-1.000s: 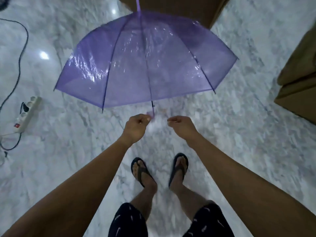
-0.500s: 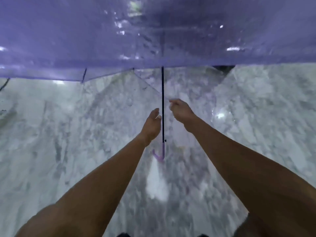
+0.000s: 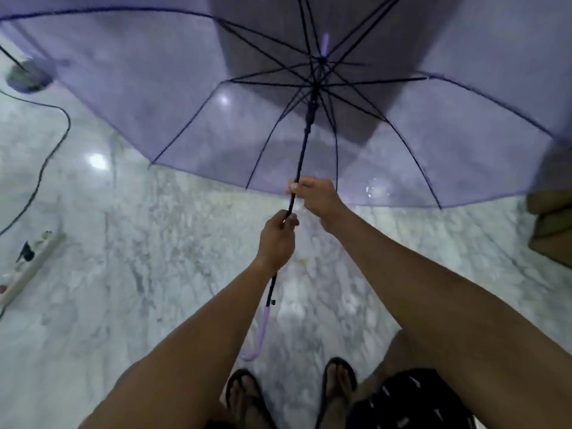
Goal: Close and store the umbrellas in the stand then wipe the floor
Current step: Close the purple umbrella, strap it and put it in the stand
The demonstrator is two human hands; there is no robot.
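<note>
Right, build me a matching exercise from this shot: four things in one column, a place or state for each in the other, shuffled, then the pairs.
1. left hand
2. right hand
3. umbrella canopy
4. power strip

A. lies on the floor, far left
B. spread open
C. grips the shaft nearer the canopy
D. grips the shaft nearer the hooked handle

Pairs: 1-D, 2-C, 3-B, 4-A.
</note>
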